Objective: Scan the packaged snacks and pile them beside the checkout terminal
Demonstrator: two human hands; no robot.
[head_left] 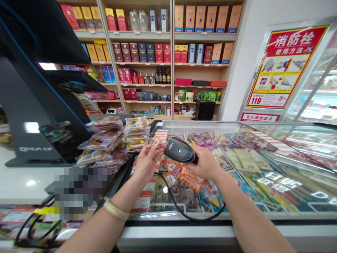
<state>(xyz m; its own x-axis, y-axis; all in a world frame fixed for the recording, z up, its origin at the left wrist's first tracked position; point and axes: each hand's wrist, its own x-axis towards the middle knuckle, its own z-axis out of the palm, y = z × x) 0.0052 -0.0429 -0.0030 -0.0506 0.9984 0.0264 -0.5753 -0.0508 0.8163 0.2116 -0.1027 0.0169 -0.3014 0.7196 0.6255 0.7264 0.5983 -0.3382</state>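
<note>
Overhead, the black scanner (pixel 179 150) hung above the glass top (pixel 265 207), wrapped firmly in the right hand (pixel 207 163). At its ten o'clock, the left hand (pixel 147 161) pinched a small orange packet (pixel 158 142). Loose orange packets (pixel 193 180) lay toward six; the cord (pixel 200 220) looped near the front edge. Bagged snacks (pixel 105 142) crowded nine; bare glass stretched toward three.

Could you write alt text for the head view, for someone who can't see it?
A right hand holds a black handheld scanner beside an orange packet in the left hand, above more orange packets on a glass-topped case; shelves of boxes stand behind.
</note>
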